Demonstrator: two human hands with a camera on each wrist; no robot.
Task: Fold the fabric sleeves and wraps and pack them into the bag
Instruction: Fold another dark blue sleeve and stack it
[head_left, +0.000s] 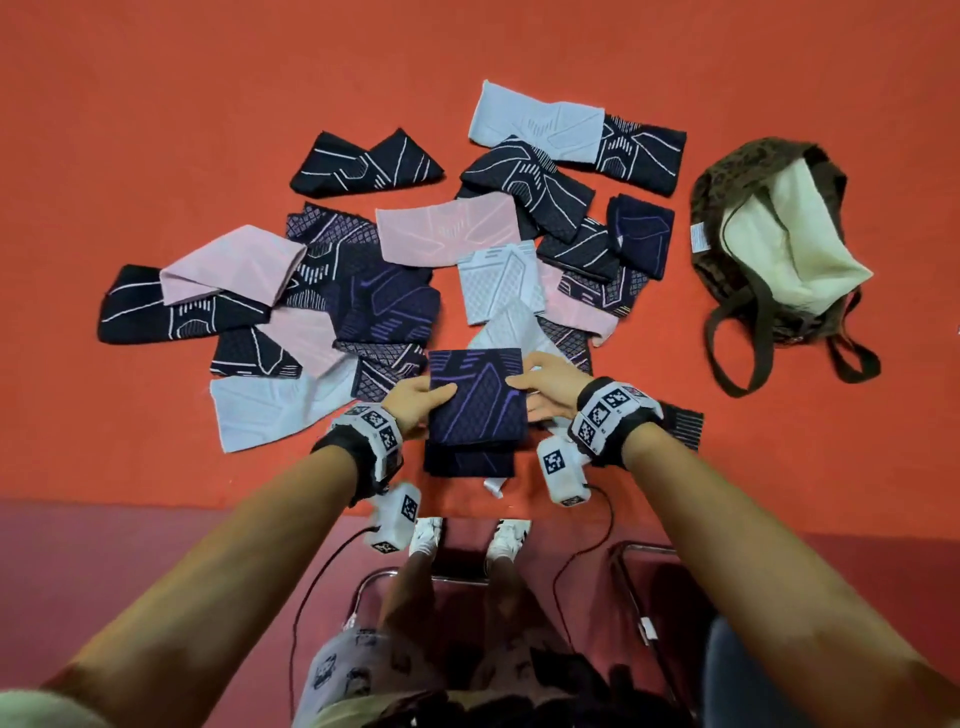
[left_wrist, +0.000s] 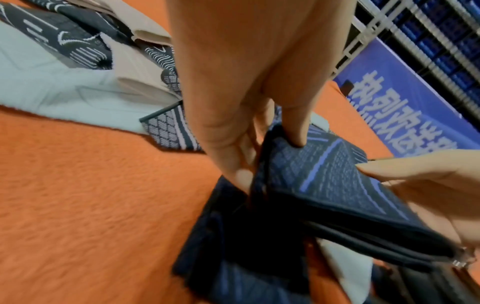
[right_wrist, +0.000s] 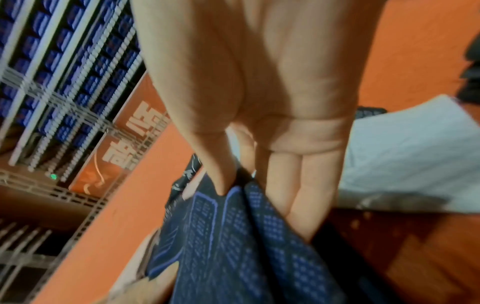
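Note:
A navy sleeve with purple lines (head_left: 475, 397) is held folded over just above the orange table, its lower part hanging down to the table's near edge. My left hand (head_left: 423, 397) pinches its left edge, thumb on top and fingers underneath; in the left wrist view the left hand (left_wrist: 262, 156) grips the sleeve (left_wrist: 337, 185). My right hand (head_left: 540, 387) pinches the right edge, and the right wrist view shows the right hand (right_wrist: 246, 185) on the sleeve (right_wrist: 246, 246). A brown bag (head_left: 779, 249) with a cream lining lies open at the right.
Several loose sleeves in black, navy, pink (head_left: 234, 262) and pale blue (head_left: 275, 410) are scattered over the orange table (head_left: 156, 130). The bag's straps (head_left: 737, 338) trail toward the near edge. A metal chair frame (head_left: 644, 587) stands below the table edge.

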